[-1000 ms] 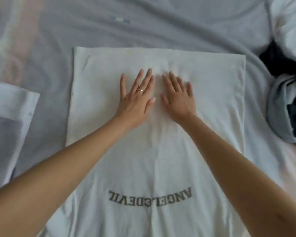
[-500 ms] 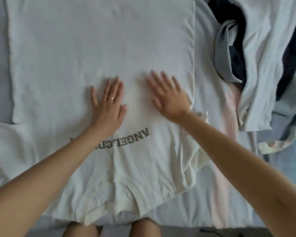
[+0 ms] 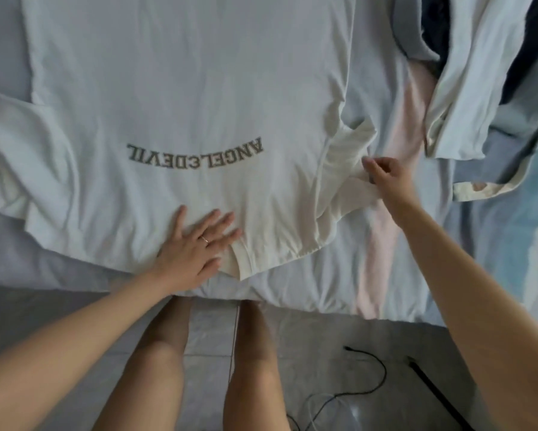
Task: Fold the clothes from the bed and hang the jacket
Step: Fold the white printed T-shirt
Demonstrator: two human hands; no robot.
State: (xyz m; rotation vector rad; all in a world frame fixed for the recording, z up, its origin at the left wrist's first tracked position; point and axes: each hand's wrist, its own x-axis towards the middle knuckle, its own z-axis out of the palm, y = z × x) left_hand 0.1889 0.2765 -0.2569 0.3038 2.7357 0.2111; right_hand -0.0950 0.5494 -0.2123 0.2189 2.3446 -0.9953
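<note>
A white T-shirt (image 3: 183,88) with grey letters lies flat on the bed, its collar toward me at the bed's near edge. My left hand (image 3: 196,247) presses flat on the shirt just left of the collar, fingers straight. My right hand (image 3: 389,178) pinches the edge of the shirt's right sleeve (image 3: 345,169), which is bunched beside the body of the shirt. The left sleeve (image 3: 22,150) lies spread out at the far left.
A heap of pale blue and dark clothes (image 3: 479,73) lies on the bed at the upper right. The grey sheet (image 3: 382,98) has a pink stripe. Below the bed edge are my legs, a tiled floor and black cables (image 3: 367,381).
Both hands slid down the shirt toward the collar end. The right hand left the shirt's body and took hold of the right sleeve; the view tilted down to the bed's edge.
</note>
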